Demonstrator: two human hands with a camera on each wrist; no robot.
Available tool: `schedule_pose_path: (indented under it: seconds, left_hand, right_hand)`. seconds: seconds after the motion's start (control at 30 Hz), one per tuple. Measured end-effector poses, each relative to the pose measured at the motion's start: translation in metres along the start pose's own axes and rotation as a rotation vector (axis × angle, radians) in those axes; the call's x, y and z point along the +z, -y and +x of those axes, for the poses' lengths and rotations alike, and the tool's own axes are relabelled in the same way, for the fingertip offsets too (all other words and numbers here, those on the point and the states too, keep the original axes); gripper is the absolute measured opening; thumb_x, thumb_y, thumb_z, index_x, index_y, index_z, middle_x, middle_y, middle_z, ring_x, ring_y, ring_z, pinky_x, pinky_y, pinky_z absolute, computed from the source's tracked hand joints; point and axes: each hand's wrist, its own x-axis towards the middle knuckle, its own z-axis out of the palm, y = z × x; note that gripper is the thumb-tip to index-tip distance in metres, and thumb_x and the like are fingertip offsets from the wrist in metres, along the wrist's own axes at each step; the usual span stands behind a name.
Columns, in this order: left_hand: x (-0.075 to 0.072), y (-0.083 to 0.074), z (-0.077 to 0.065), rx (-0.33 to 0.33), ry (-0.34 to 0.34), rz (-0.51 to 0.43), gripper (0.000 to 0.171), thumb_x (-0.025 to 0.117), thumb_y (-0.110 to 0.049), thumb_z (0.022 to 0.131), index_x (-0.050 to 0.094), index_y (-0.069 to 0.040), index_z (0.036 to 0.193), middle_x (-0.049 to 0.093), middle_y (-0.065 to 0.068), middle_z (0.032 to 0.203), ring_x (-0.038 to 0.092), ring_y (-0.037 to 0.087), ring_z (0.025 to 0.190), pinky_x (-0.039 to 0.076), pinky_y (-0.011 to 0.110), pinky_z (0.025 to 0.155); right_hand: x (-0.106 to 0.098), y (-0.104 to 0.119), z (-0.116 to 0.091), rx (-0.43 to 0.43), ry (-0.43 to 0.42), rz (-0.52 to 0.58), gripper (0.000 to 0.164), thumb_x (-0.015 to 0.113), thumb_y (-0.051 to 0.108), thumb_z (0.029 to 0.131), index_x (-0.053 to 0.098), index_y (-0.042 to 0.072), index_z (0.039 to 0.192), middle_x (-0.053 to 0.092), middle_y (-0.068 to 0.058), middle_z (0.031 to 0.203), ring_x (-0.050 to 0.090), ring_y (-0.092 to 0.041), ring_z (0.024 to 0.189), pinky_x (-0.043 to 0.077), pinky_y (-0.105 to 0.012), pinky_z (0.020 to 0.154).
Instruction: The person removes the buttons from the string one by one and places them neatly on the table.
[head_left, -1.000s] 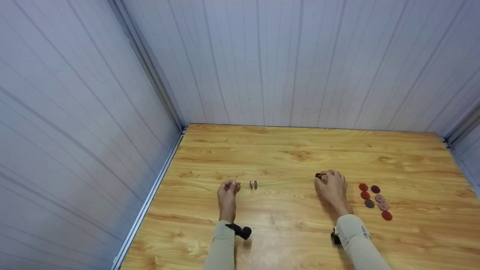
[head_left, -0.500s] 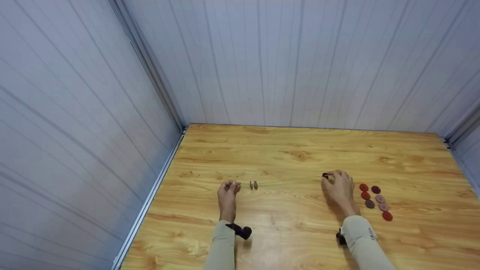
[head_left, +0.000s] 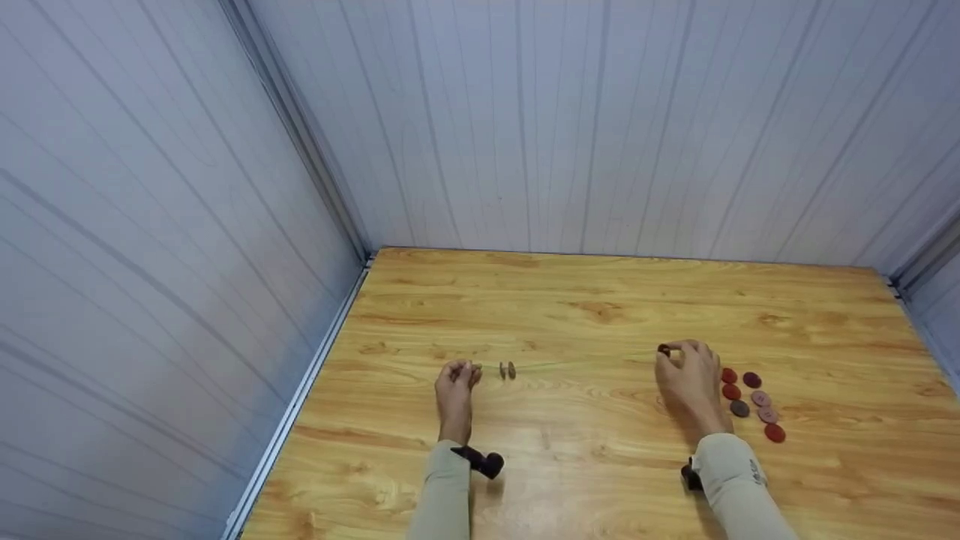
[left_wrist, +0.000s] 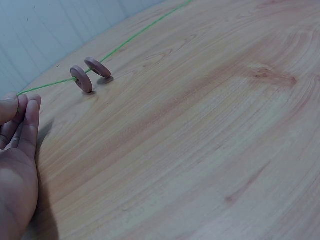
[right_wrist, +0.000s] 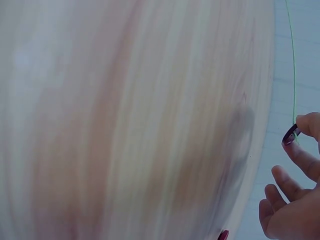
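My left hand (head_left: 454, 390) pinches one end of a thin green string (left_wrist: 135, 36) between thumb and fingertips, low over the table. Two brownish-pink buttons (left_wrist: 81, 80) stand on edge, threaded on the string a little to the right of that hand. Across the table, my right hand (head_left: 688, 382) pinches a dark purple button (right_wrist: 289, 133) by its rim between thumb and index finger. The string runs to this button and shows at its middle in the right wrist view. The other fingers of my right hand are spread loosely below.
Right of my right hand lie several loose buttons on the wooden table (head_left: 592, 450): red ones (head_left: 775, 433), pink ones (head_left: 760, 398), a grey one (head_left: 739, 409) and a dark purple one (head_left: 752, 379). Pale panel walls (head_left: 555, 135) rise at the table's back and left.
My right hand has moved to the right with the dark purple button, farther from the left hand. The left hand and the two threaded buttons have stayed in place.
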Motion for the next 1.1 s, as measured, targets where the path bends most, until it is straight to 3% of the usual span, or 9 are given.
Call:
schedule_pose_path:
  seconds: [0.17, 0.37, 0.67, 0.93, 1.1]
  left_hand:
    - [-0.001, 0.0, -0.001, 0.011, 0.018, -0.007, 0.015, 0.054, -0.007, 0.097, 0.053, 0.006, 0.106, 0.06, 0.021, 0.107, 0.061, 0.036, 0.104, 0.054, 0.038, 0.094]
    - [0.0, 0.0, -0.001, 0.009, 0.004, -0.01, 0.014, 0.055, -0.006, 0.096, 0.053, 0.005, 0.104, 0.06, 0.021, 0.105, 0.062, 0.035, 0.102, 0.055, 0.038, 0.092]
    - [0.0, 0.001, 0.001, 0.045, -0.015, -0.011, 0.017, 0.056, -0.006, 0.095, 0.053, 0.008, 0.104, 0.061, 0.017, 0.1, 0.064, 0.023, 0.091, 0.057, 0.036, 0.087]
    - [0.002, 0.001, -0.001, 0.071, 0.008, -0.013, 0.017, 0.06, -0.007, 0.093, 0.056, 0.007, 0.103, 0.062, 0.018, 0.099, 0.064, 0.025, 0.092, 0.058, 0.036, 0.086]
    - [0.004, 0.0, -0.004, 0.068, 0.026, -0.002, 0.016, 0.061, -0.009, 0.094, 0.058, 0.004, 0.101, 0.062, 0.016, 0.098, 0.062, 0.033, 0.098, 0.057, 0.038, 0.087]
  right_hand:
    - [-0.004, -0.003, 0.002, -0.04, -0.047, -0.031, 0.039, 0.056, 0.029, 0.096, 0.058, 0.001, 0.122, 0.042, -0.026, 0.133, 0.031, -0.046, 0.124, 0.021, -0.061, 0.106]
    - [-0.009, -0.006, 0.001, -0.031, -0.064, -0.009, 0.039, 0.056, 0.03, 0.096, 0.058, 0.0, 0.122, 0.042, -0.026, 0.133, 0.03, -0.046, 0.124, 0.02, -0.062, 0.105]
    - [-0.016, -0.008, 0.0, -0.028, -0.085, -0.019, 0.04, 0.056, 0.029, 0.096, 0.057, -0.001, 0.123, 0.042, -0.026, 0.134, 0.03, -0.046, 0.125, 0.02, -0.064, 0.105]
    - [-0.016, -0.008, -0.002, -0.037, -0.093, -0.023, 0.04, 0.057, 0.03, 0.096, 0.058, 0.0, 0.122, 0.043, -0.025, 0.133, 0.031, -0.045, 0.124, 0.022, -0.064, 0.104]
    - [-0.018, -0.007, -0.004, -0.056, -0.098, -0.028, 0.04, 0.057, 0.03, 0.096, 0.057, 0.0, 0.122, 0.042, -0.026, 0.134, 0.031, -0.047, 0.123, 0.022, -0.064, 0.104]
